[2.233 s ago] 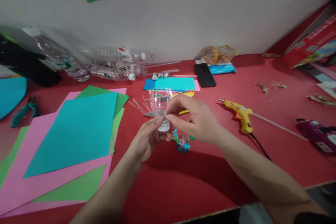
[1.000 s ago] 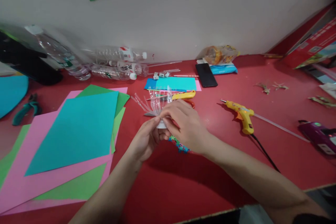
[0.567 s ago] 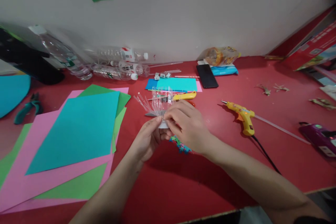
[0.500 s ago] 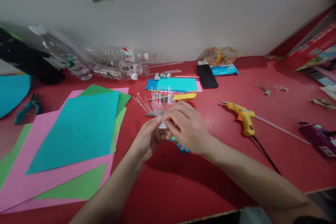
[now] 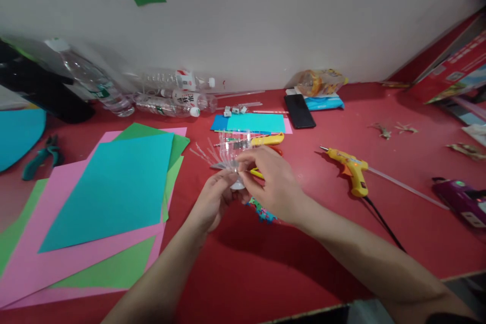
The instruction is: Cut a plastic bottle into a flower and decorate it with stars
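the right hand [image 5: 271, 179] hides part of the cut bottle [image 5: 229, 152] and some paper stars [image 5: 265, 214]; what its fingertips pinch is too small to tell. the red box [image 5: 453, 68] and purple tool [image 5: 457, 198] run off the right edge.

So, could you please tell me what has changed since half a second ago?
The right hand has parted its thumb and forefinger, baring a yellow piece behind them, and the white cap has come more into view. The left hand still holds the cut clear bottle, the right hand still at its neck. The glue gun and teal sheet stayed put.
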`<state>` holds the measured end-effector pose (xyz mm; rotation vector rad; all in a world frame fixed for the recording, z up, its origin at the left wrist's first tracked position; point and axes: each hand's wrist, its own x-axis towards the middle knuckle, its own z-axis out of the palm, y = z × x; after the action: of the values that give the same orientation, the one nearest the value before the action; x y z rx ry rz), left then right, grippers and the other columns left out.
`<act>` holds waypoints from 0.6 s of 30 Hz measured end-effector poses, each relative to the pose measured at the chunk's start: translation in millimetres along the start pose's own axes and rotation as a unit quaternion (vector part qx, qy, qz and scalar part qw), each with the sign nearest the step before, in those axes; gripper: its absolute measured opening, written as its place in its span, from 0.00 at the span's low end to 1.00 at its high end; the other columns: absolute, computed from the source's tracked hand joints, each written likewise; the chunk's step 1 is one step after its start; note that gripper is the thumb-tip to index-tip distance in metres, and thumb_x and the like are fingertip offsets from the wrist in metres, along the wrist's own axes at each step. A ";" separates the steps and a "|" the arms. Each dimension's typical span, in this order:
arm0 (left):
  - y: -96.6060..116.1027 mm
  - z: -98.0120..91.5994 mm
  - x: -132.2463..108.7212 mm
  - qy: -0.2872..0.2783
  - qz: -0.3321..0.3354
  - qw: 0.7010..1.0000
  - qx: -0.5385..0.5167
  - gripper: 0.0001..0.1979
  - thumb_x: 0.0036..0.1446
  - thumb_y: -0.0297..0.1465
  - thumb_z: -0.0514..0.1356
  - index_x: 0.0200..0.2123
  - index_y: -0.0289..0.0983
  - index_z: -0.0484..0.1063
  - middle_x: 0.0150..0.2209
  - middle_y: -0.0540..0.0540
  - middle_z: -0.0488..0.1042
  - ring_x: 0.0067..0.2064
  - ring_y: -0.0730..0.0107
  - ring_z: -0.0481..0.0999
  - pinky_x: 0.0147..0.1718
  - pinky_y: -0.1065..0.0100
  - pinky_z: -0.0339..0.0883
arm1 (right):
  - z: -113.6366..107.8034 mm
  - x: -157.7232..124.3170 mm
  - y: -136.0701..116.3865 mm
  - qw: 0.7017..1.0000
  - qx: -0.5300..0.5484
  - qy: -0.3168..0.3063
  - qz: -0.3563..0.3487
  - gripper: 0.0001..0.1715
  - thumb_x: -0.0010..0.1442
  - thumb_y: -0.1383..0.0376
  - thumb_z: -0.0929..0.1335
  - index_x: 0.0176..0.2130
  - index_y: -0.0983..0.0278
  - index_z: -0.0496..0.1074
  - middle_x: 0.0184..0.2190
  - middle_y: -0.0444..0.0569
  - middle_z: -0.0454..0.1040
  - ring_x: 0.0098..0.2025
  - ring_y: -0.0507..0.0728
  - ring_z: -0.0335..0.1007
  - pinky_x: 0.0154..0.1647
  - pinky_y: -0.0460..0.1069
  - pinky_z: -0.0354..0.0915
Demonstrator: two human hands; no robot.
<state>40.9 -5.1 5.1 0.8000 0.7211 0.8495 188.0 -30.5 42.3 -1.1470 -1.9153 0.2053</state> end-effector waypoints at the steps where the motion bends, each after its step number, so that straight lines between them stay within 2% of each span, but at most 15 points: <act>1: 0.1 0.4 -0.1 0.008 0.000 1.000 -0.005 0.05 0.51 0.30 0.63 0.29 0.33 0.75 0.23 0.49 0.73 0.23 0.75 0.72 0.24 0.74 0.67 | 0.8 -0.5 -0.9 1.000 -0.008 -0.001 -0.014 0.10 0.62 0.73 0.62 0.43 0.63 0.66 0.36 0.49 0.73 0.39 0.55 0.67 0.41 0.51 0.64; 4: 0.7 1.6 -0.1 0.014 -0.003 1.000 -0.006 0.07 0.48 0.32 0.65 0.30 0.34 0.75 0.23 0.50 0.73 0.23 0.75 0.71 0.25 0.73 0.68 | 2.7 -1.9 -3.0 0.999 -0.012 -0.008 -0.042 0.11 0.63 0.74 0.61 0.45 0.65 0.66 0.37 0.51 0.75 0.40 0.56 0.66 0.41 0.52 0.64; 8: 1.1 1.5 0.6 0.014 -0.011 1.000 -0.007 0.09 0.47 0.34 0.67 0.31 0.35 0.75 0.25 0.50 0.74 0.25 0.75 0.71 0.26 0.73 0.68 | -0.8 -2.0 -3.7 0.999 0.000 -0.012 -0.045 0.11 0.61 0.73 0.62 0.45 0.64 0.66 0.39 0.51 0.75 0.42 0.57 0.67 0.42 0.53 0.65; 14: 0.6 -0.1 -0.8 -0.029 -0.024 0.999 0.008 0.12 0.52 0.37 0.63 0.33 0.32 0.76 0.25 0.46 0.75 0.21 0.77 0.68 0.21 0.75 0.62 | -27.4 6.4 4.2 1.000 -0.001 0.019 0.010 0.10 0.62 0.71 0.63 0.44 0.61 0.67 0.41 0.50 0.74 0.44 0.57 0.68 0.46 0.55 0.65; 18: 1.2 3.1 -4.0 -0.031 -0.031 0.999 0.009 0.14 0.50 0.36 0.64 0.36 0.30 0.76 0.25 0.45 0.74 0.21 0.77 0.67 0.20 0.75 0.59 | -43.4 16.3 10.5 0.997 -0.058 0.056 0.001 0.09 0.62 0.69 0.64 0.43 0.61 0.69 0.41 0.50 0.73 0.46 0.59 0.67 0.49 0.57 0.62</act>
<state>41.1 -8.9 8.6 0.8136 0.6968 0.7605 223.8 -23.8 72.8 -1.2109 -1.8466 0.0303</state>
